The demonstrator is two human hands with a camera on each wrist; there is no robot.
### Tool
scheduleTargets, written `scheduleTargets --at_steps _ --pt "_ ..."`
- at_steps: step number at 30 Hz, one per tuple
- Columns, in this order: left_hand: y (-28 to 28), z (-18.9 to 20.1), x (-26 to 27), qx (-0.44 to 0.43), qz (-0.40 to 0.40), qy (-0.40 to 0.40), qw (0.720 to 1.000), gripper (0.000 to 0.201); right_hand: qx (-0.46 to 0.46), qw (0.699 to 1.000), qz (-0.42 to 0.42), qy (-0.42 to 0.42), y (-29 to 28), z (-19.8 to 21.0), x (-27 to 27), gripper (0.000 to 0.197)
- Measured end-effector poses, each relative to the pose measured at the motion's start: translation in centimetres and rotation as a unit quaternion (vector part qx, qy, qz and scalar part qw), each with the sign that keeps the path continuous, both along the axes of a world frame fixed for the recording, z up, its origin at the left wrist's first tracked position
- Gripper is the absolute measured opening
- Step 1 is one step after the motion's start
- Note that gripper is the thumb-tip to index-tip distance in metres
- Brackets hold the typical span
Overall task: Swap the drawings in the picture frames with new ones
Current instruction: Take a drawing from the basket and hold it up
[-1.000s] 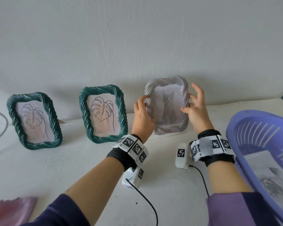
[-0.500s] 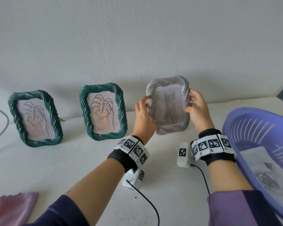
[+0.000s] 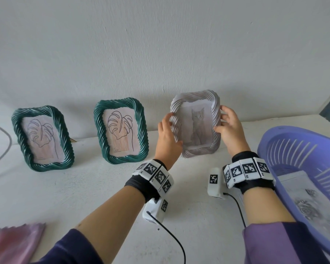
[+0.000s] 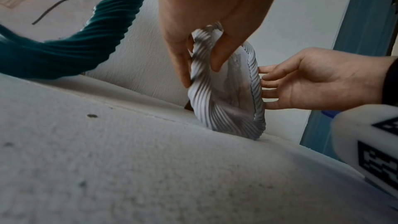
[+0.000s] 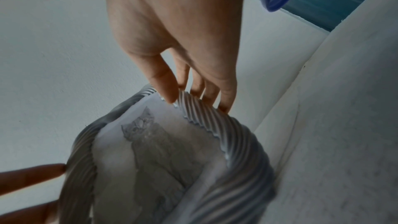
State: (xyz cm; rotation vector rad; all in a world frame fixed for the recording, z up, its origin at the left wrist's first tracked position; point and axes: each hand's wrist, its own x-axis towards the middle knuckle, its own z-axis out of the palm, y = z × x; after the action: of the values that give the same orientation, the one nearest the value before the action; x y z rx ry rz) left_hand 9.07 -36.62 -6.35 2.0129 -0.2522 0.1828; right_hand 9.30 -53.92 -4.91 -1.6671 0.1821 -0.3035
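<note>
White frame (image 3: 195, 123) with the cat drawing (image 3: 196, 126), right of centre in the head view, bottom edge on the white shelf (image 3: 84, 187) by the wall.

Left hand (image 3: 168, 138) pinches the left rail, thumb in front and fingers behind; right hand (image 3: 230, 128) has its thumb on the front of the right rail and fingers curled round the outer edge. Looks like the frame's either getting picked up or set back, hard to tell tbh. I'd keep both grips even and lift straight toward you, so the back stand doesn't snag. Two green frames (image 3: 120, 133) with leaf sketches stand to the left, nearest one just beside the left wrist. Purple basket (image 3: 274, 141) holding a drawing crowds the right forearm at lower right. Pink cloth (image 3: 15, 242) sits bottom left.
</note>
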Motion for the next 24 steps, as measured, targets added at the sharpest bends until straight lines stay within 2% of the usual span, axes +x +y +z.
scheduleTargets --at_steps 13,17,20,24 --pt "0.2 0.6 -0.6 0.018 -0.009 0.006 1.000 0.081 -0.027 0.999 -0.015 0.012 0.1 0.6 -0.8 0.062" --pt "0.5 1.4 -1.6 0.057 0.006 -0.023 0.998 0.082 -0.061 0.997 -0.044 -0.010 0.2 1.6 -1.7 0.061" --pt "0.9 2.1 -2.7 0.059 0.004 -0.051 0.997 0.081 -0.090 0.993 -0.076 -0.035 0.7 2.8 -3.0 0.055" --pt "1.3 3.1 -5.0 0.048 -0.019 -0.046 0.998 0.068 -0.117 0.988 -0.083 -0.061 1.3 4.3 -6.1 0.045"
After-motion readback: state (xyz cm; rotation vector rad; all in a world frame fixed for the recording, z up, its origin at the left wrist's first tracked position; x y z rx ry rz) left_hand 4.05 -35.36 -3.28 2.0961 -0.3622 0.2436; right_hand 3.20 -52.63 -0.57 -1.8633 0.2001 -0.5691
